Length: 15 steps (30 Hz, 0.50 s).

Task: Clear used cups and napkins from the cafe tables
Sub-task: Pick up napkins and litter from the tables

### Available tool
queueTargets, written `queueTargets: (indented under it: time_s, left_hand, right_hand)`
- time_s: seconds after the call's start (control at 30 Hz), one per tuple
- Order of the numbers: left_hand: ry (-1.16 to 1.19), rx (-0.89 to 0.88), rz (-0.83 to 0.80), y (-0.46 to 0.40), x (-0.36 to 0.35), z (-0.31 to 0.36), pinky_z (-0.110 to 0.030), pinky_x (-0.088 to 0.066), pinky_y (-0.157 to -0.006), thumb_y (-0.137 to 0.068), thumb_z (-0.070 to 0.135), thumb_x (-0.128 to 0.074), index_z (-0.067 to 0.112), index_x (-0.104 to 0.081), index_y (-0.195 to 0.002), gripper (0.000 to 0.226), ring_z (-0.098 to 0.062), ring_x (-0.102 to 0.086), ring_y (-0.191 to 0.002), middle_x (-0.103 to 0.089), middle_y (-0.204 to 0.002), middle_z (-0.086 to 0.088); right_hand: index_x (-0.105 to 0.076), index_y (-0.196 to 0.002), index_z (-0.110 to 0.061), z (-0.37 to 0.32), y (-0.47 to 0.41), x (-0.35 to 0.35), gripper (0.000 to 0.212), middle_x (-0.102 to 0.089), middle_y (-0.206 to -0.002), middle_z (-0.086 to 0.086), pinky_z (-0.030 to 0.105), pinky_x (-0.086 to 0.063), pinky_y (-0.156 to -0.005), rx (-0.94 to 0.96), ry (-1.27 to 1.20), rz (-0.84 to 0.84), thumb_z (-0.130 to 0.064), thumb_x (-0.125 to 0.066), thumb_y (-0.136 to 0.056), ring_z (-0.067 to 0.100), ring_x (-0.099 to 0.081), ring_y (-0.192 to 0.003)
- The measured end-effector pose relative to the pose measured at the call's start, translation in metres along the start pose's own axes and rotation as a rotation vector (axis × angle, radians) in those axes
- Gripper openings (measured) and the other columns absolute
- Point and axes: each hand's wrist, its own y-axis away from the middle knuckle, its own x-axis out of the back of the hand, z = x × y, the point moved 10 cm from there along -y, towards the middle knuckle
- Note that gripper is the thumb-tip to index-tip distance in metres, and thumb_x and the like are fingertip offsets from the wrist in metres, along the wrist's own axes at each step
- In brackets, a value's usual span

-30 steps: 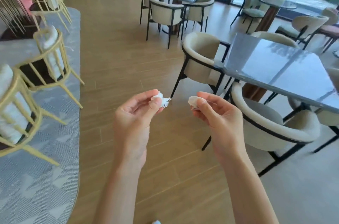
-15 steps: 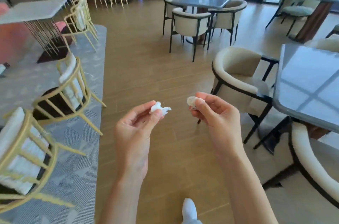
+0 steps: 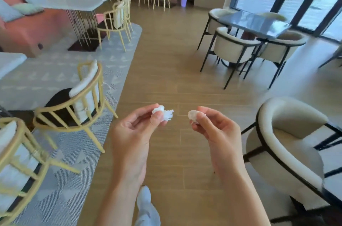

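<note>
My left hand [image 3: 137,133] pinches a small crumpled white napkin piece [image 3: 163,113] between thumb and fingertips; its frayed end sticks out to the right. My right hand [image 3: 216,131] pinches a second small white napkin wad [image 3: 192,115] at its fingertips. Both hands are held up in front of me over the wooden floor, a short gap between the two pieces. No cups are in sight.
A cream armchair [image 3: 288,144] stands close on my right. Yellow-framed chairs [image 3: 74,103] sit on a grey rug [image 3: 55,70] to my left. A dark glass table [image 3: 253,22] with cream chairs is ahead right; a white table [image 3: 77,1] is ahead left. Wooden aisle [image 3: 166,59] runs forward between them.
The view has swung left and forward along the aisle; the dark table beside me has dropped out of sight. Both hands keep pinching the napkin pieces in the same pose.
</note>
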Motion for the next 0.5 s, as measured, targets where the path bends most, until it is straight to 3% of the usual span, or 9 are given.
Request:
queueTargets:
  time_s: [0.07, 0.17, 0.33, 0.5]
  left_hand:
    - [0.017, 0.029, 0.0, -0.048, -0.007, -0.017, -0.028, -0.062, -0.083, -0.071, 0.016, -0.082, 0.009, -0.08, -0.094, 0.024, -0.019, -0.076, -0.077, -0.08, -0.092, -0.009]
    - [0.025, 0.062, -0.024, -0.129, -0.025, -0.03, -0.028, -0.062, -0.083, -0.072, 0.017, -0.081, 0.007, -0.08, -0.096, 0.026, -0.019, -0.076, -0.078, -0.08, -0.094, -0.009]
    - [0.032, 0.036, -0.076, -0.268, -0.065, -0.011, -0.025, -0.061, -0.08, -0.071, 0.021, -0.082, 0.014, -0.083, -0.089, 0.02, -0.019, -0.076, -0.076, -0.08, -0.092, -0.009]
    - [-0.022, 0.03, -0.116, -0.365, -0.105, -0.012, -0.029, -0.062, -0.083, -0.066, 0.028, -0.085, 0.018, -0.083, -0.092, 0.028, -0.019, -0.074, -0.071, -0.079, -0.087, -0.009]
  right_hand:
    - [-0.082, -0.093, -0.025, 0.01, -0.045, -0.012, 0.017, -0.077, -0.084, 0.004, 0.024, -0.057, -0.08, -0.004, 0.024, 0.01, -0.033, -0.081, -0.078, 0.013, -0.069, -0.077]
    - [-0.082, -0.091, -0.023, 0.013, -0.119, -0.032, 0.006, -0.077, -0.084, 0.003, 0.023, -0.056, -0.078, 0.003, 0.022, 0.047, -0.022, -0.079, -0.086, 0.013, -0.069, -0.076]
    - [-0.082, -0.09, -0.022, -0.009, -0.242, -0.081, 0.008, -0.078, -0.084, 0.004, 0.022, -0.057, -0.076, 0.056, 0.005, 0.104, -0.018, -0.076, -0.089, 0.013, -0.069, -0.077]
    - [-0.079, -0.1, -0.015, -0.014, -0.339, -0.105, 0.008, -0.08, -0.091, 0.004, 0.027, -0.06, -0.081, 0.08, -0.001, 0.183, -0.013, -0.073, -0.095, 0.017, -0.075, -0.083]
